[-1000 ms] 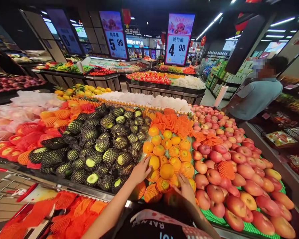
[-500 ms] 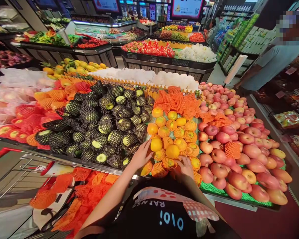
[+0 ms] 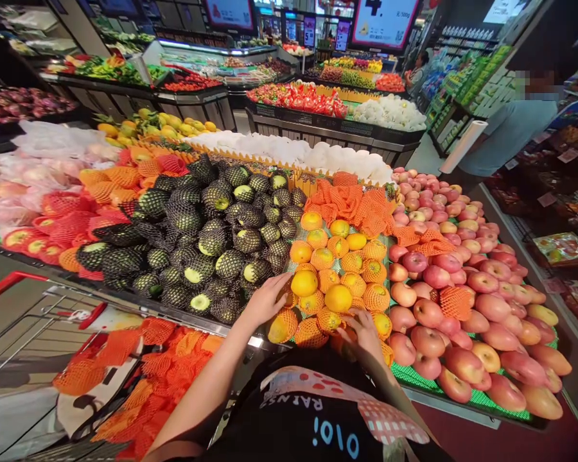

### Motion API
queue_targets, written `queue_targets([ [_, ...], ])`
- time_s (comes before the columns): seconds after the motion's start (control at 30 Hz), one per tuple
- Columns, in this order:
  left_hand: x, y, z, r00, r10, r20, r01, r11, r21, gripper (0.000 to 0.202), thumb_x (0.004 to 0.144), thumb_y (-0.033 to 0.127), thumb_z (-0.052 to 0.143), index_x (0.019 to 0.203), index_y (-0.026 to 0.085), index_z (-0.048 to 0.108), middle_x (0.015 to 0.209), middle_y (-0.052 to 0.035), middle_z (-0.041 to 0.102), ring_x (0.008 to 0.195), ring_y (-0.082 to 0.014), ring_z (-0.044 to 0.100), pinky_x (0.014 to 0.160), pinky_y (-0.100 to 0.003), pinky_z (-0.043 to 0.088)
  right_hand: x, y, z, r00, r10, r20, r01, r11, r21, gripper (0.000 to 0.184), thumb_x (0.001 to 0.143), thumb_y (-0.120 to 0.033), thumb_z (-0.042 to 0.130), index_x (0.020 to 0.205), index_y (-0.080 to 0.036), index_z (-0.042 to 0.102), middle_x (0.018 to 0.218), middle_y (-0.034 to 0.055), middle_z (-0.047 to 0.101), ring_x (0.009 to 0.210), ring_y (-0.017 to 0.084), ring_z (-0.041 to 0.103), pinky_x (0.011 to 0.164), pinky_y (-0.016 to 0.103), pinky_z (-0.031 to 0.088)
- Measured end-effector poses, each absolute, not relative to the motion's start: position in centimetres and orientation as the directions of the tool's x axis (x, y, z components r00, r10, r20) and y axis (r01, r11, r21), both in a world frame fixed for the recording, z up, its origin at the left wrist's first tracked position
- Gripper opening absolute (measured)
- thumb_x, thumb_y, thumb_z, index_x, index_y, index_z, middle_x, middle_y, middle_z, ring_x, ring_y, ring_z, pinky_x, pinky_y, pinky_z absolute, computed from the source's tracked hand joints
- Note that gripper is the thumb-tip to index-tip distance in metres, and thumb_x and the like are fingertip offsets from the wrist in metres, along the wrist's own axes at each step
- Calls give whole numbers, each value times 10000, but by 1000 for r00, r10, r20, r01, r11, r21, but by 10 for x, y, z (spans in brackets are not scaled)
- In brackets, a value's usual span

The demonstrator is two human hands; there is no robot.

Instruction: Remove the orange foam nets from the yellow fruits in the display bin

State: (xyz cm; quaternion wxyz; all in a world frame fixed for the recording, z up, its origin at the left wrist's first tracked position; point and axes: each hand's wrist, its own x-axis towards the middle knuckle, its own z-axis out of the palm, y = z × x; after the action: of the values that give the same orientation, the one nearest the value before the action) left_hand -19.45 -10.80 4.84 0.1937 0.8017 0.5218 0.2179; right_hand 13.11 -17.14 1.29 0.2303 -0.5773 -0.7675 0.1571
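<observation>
My left hand (image 3: 266, 301) rests at the left edge of the oranges, fingers stretched out. Its fingertips are beside a bare orange (image 3: 304, 282), and a netted orange (image 3: 283, 326) lies just below the hand. Over the near rows, my right hand (image 3: 365, 332) has its fingers apart and slightly bent, close under another bare orange (image 3: 338, 298). Part of the fruit beneath that hand is hidden, and whether its fingertips press on it is unclear. Many of the oranges around wear orange foam nets; loose foam nets (image 3: 344, 202) are heaped at the far end.
Dark netted green fruit (image 3: 231, 247) fills the left side; apples (image 3: 467, 308) lie on the right over green matting. A shopping cart (image 3: 33, 321) stands at the lower left beside a pile of loose nets (image 3: 168, 366). One person (image 3: 505, 128) stands at the far right.
The camera view has shifted slightly, moving the display a little to the right in the picture. Both hands stay almost in place over the oranges. The person at the right has shifted left in view.
</observation>
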Motion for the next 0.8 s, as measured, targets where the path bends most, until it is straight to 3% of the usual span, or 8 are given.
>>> queue_targets([
  [0.13,-254,-131,61,217,929,301,747,-356,561,407,997,261,442,1370,212,595,1399,-91,637,1312,-221,572,1152,-432,444,134,-176,15,-207,906,369,758,387,-525,204,965,-343,601,991,-204,748,1083,98,722,1021,261,649,934,443,531],
  [0.27,-355,-186,65,-183,899,397,832,-74,550,382,951,270,501,1302,196,632,1340,-111,667,1275,-247,596,1132,-454,450,125,-182,17,-332,782,528,665,591,-457,166,964,-317,604,991,-208,727,983,80,748,898,253,696,800,417,552],
  [0.37,-429,-252,49,-576,760,302,757,355,549,418,917,249,506,1309,153,618,1371,-144,638,1307,-281,566,1153,-478,414,103,-179,14,-476,704,528,581,702,-412,188,979,-329,591,997,-182,706,948,96,750,835,258,703,745,414,549],
  [0.47,-469,-320,12,-838,546,-2,459,707,539,450,897,201,513,1331,111,590,1378,-183,620,1306,-303,558,1144,-480,408,69,-175,10,-587,624,516,456,781,-426,173,988,-311,584,971,-174,688,933,92,746,824,238,704,747,390,553],
  [0.6,-458,-367,-57,-838,473,-272,278,799,533,373,837,172,612,1203,111,654,1201,-172,712,1177,-311,637,1077,-482,468,26,-173,7,-629,583,515,380,808,-450,124,976,-295,617,1012,-192,677,931,77,738,822,229,695,763,387,556],
  [0.73,-415,-343,-119,-713,537,-451,225,784,578,283,885,192,650,1149,91,672,1164,-180,712,1080,-261,677,999,-421,535,-5,-177,6,-654,614,442,373,770,-518,103,966,-257,636,1047,-204,670,947,70,731,849,223,690,787,385,557],
  [0.8,-398,-315,-142,-620,597,-509,226,758,612,287,945,264,634,1185,109,652,1178,-143,691,1038,-224,679,932,-410,570,-17,-180,6,-642,645,415,384,739,-554,96,961,-253,640,1041,-209,671,944,66,729,846,221,690,784,385,561],
])
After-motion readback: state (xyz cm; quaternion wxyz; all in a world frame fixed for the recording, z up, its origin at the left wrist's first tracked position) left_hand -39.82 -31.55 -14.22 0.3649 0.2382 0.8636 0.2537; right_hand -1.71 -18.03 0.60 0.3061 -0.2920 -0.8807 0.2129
